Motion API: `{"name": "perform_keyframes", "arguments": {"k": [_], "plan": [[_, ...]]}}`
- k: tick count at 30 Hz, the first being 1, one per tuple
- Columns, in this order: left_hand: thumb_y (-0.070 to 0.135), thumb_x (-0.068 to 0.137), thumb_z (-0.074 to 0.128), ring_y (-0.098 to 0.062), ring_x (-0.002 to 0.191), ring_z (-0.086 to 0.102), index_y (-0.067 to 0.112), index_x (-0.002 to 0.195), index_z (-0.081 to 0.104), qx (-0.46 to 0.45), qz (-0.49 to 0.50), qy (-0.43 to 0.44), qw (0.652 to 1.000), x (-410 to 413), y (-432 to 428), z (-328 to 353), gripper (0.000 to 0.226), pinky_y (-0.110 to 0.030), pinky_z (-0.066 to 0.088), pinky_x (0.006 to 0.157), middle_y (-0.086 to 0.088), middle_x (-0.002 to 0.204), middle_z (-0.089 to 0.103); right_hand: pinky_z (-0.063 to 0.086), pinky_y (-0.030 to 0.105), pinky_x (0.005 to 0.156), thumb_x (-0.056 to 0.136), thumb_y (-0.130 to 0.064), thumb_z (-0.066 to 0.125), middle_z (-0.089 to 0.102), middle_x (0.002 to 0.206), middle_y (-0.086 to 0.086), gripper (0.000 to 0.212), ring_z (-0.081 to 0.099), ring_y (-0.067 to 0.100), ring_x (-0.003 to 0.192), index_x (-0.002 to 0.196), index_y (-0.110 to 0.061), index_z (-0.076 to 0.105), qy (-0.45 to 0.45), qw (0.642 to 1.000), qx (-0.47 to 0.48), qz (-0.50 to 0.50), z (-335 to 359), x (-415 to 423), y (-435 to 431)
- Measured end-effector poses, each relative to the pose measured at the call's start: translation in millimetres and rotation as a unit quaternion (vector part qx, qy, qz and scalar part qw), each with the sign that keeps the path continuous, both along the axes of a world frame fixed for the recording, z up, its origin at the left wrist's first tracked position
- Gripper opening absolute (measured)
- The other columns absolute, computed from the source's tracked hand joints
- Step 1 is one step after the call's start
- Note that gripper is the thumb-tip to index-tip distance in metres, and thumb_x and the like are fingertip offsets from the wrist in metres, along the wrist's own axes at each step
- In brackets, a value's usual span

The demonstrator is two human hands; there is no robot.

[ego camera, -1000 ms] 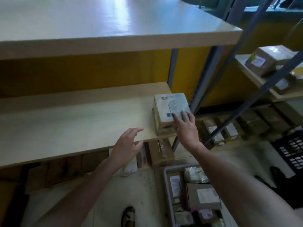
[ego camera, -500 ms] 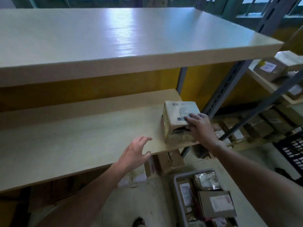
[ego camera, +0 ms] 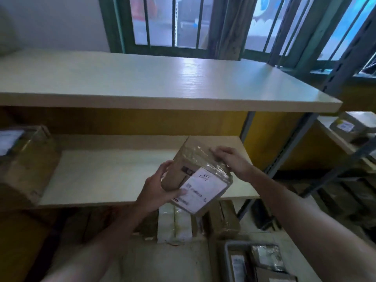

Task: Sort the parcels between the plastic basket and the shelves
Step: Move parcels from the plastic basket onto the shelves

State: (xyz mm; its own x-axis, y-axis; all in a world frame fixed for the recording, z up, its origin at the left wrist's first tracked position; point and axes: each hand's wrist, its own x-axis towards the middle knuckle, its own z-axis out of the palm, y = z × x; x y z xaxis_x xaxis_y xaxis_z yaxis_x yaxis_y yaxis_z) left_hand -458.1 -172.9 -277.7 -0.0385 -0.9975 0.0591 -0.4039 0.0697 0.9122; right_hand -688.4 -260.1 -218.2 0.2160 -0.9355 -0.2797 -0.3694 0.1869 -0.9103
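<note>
Right now, in the head view, the person holds one brown parcel (ego camera: 189, 165) with both hands, up in the air over the front right part of the middle shelf (ego camera: 101, 176). The left hand (ego camera: 154, 190) curls round its lower left side, with a fingertip by the white label (ego camera: 203, 188). The right hand (ego camera: 230, 159) pinches its top right edge. The parcel is tilted, and its long side runs from the far top corner down toward the person. The shelf board lies just behind and under it, so setting it down should be a short move.

A big box (ego camera: 26, 159) sits on the left end of that shelf, well apart from the parcel, with bare board between them. The top shelf (ego camera: 162, 86) hangs above the hands. The plastic basket (ego camera: 228, 248) is low on the floor at the right; the dim shapes inside may be more parcels. More boxes (ego camera: 175, 222) stand under the shelf.
</note>
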Motion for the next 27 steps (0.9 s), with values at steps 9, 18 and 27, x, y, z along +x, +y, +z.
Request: {"name": "perform_keyframes", "arguments": {"k": [9,18,27], "plan": [[0.039,0.073,0.074,-0.007,0.074,0.070,0.031,0.097,0.061,0.110,0.213,0.116,0.964,68,89,4,0.029,-0.024,0.057,0.063,0.004,0.092,0.073,0.053,0.043,0.082,0.084,-0.049,0.059,0.058,0.124,0.001,0.055,0.057,0.019,0.110,0.134,-0.034,0.041,-0.094,0.990,0.038,0.095,-24,119,71],[0.036,0.078,0.071,-0.017,0.095,0.058,0.024,0.135,0.040,0.094,0.266,0.082,0.956,181,115,2,0.067,-0.025,0.047,0.077,-0.002,0.118,0.060,0.059,0.044,0.062,0.084,-0.029,0.068,0.067,0.107,0.006,0.068,0.067,0.018,0.085,0.138,-0.024,0.026,-0.093,0.992,0.028,0.079,-37,242,95],[0.014,0.089,0.056,-0.017,0.127,0.043,0.029,0.146,0.021,0.092,0.143,0.050,0.984,309,99,-18,0.068,-0.041,0.038,0.106,0.000,0.144,0.041,0.049,0.042,0.095,0.078,-0.033,0.074,0.045,0.141,0.006,0.088,0.055,0.028,0.118,0.148,-0.029,0.020,0.019,0.998,-0.022,0.049,-66,367,95]]}}
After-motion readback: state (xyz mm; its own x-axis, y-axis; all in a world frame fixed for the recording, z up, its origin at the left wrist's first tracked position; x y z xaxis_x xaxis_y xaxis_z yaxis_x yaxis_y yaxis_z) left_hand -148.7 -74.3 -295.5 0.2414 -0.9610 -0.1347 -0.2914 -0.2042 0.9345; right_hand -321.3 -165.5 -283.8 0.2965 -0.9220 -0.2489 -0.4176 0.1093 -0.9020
